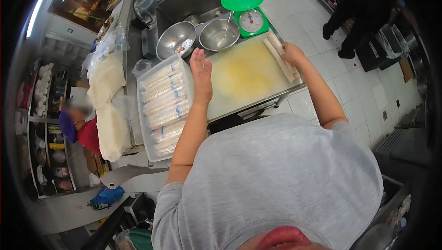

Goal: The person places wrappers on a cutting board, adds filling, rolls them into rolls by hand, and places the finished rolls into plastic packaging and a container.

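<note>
My left hand (201,76) is held up beside the white plastic tub (142,132), its fingers stretched out and nothing in them. Long plastic-wrapped rolls (168,94) with blue print lie stacked in that tub. On the right edge of a pale cutting board (225,98) with a yellow stain rests a long pale roll (279,59); it may be two lying side by side. My right hand (293,54) has its fingers closed at the outer side of this roll. The fingertips are partly hidden.
Two metal bowls (220,35) and a green dial scale (251,21) stand behind the board, near a sink (177,8). Pale sheets (110,107) hang left of the tub. A person in red (87,135) is at left; dark trousers (357,15) show at right.
</note>
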`<control>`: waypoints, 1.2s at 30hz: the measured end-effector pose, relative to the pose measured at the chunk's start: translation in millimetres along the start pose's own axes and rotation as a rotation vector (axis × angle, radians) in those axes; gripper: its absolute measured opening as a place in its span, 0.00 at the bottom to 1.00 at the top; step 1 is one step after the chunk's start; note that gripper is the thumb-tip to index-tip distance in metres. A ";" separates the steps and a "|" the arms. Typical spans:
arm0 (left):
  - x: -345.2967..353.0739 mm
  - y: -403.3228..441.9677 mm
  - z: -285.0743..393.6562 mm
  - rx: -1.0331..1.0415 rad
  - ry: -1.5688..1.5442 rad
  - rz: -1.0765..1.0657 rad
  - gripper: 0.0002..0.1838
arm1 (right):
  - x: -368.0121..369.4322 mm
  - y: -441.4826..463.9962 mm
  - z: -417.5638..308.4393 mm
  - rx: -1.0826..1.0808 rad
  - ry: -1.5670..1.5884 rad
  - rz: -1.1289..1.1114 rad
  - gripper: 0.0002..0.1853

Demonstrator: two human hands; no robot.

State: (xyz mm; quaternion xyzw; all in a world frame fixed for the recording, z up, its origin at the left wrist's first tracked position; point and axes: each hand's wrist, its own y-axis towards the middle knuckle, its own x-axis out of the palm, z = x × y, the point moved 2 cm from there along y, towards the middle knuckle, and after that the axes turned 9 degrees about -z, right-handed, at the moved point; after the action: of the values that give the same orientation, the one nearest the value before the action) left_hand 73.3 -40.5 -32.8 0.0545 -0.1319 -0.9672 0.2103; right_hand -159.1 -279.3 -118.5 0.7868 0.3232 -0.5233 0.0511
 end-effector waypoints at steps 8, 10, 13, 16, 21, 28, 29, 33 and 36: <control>-0.7 1.5 -1.3 0.014 -0.091 0.008 0.36 | -2.4 -5.2 2.9 -0.051 0.012 -0.024 0.22; -1.4 1.4 -3.9 0.014 -0.090 0.015 0.35 | 0.5 -7.9 2.8 -0.034 0.016 -0.006 0.22; -3.3 1.6 -7.7 0.002 -0.054 0.001 0.35 | 2.3 -10.1 5.4 -0.040 0.021 -0.014 0.24; -4.2 2.8 -12.0 0.033 -0.014 -0.016 0.35 | -4.5 -15.2 0.2 -0.016 0.038 0.011 0.30; -0.6 1.1 -15.6 -0.010 0.288 -0.121 0.41 | 15.9 -6.8 3.4 -0.082 -0.099 0.076 0.44; -7.7 -1.8 22.1 0.190 0.659 -0.093 0.46 | 31.7 -18.2 -9.9 -0.071 -0.124 0.127 0.48; -16.3 -1.2 34.9 0.203 0.687 -0.017 0.46 | 26.8 -22.7 -14.6 -0.053 -0.115 0.124 0.47; -73.8 -24.0 96.6 0.225 0.965 0.313 0.42 | 16.3 -27.6 -31.4 -0.192 -0.088 0.280 0.46; -153.7 -55.9 119.8 0.105 1.256 0.633 0.38 | 9.2 -27.9 -47.6 -0.330 -0.038 0.319 0.44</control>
State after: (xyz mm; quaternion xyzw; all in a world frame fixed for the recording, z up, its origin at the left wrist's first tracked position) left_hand 171.3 101.0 74.2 0.5714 -0.0414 -0.6375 0.5152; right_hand -134.9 -233.2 -97.8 0.7989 0.2749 -0.4635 0.2672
